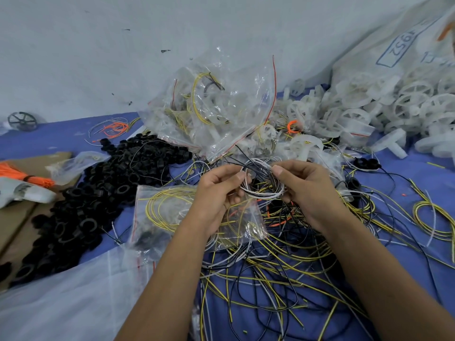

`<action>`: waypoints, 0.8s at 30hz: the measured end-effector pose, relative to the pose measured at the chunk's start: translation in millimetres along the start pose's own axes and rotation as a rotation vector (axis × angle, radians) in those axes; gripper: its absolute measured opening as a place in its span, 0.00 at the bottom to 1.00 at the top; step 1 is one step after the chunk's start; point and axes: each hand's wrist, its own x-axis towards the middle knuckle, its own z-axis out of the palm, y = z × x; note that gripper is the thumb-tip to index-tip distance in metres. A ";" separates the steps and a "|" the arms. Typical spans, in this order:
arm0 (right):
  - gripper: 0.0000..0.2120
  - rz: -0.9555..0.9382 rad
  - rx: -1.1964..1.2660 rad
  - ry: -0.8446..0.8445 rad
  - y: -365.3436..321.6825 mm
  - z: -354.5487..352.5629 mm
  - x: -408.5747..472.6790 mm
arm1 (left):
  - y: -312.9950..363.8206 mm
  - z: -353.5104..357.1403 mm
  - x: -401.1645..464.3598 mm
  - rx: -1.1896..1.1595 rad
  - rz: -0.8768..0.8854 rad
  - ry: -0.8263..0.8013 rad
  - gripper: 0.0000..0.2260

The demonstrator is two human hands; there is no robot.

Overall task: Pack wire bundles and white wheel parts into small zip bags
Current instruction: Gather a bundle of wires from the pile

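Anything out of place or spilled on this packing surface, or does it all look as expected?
One thing stands out: a lone dark wheel lies far left by the wall, apart from the white wheels heaped at right. Loose wires sprawl tangled over the blue cloth. Both hands hold a black-and-white wire coil.

Left hand (pixel 221 190) and right hand (pixel 305 188) raised together, fingers (pixel 240 177) pinching.

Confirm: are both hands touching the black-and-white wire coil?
Touching. The head view shows the left hand and right hand each pinching a side of the black-and-white wire coil.
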 end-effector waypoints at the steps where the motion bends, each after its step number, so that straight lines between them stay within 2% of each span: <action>1: 0.13 0.011 0.019 -0.003 -0.3 -0.2 0.4 | -0.2 0.0 -0.2 -0.010 -0.003 -0.004 0.05; 4: 0.10 0.023 0.026 -0.006 -1.3 0.4 0.5 | 0.3 -0.8 -1.0 -0.053 -0.018 -0.033 0.06; 7: 0.01 -0.004 -0.026 -0.015 -3.1 3.7 -1.4 | 0.2 -1.4 -1.7 -0.081 -0.031 -0.057 0.09; 13: 0.09 -0.092 -0.083 -0.099 -8.5 10.3 -7.3 | 0.4 -0.9 -2.5 -0.077 -0.025 -0.087 0.02; 19: 0.11 -0.078 -0.167 -0.067 -10.2 12.0 -8.2 | -1.3 -3.0 -1.7 -0.162 -0.036 -0.059 0.05; 24: 0.15 -0.057 -0.034 -0.102 -13.1 14.4 -8.8 | -2.2 -1.9 0.5 -0.209 0.001 -0.041 0.04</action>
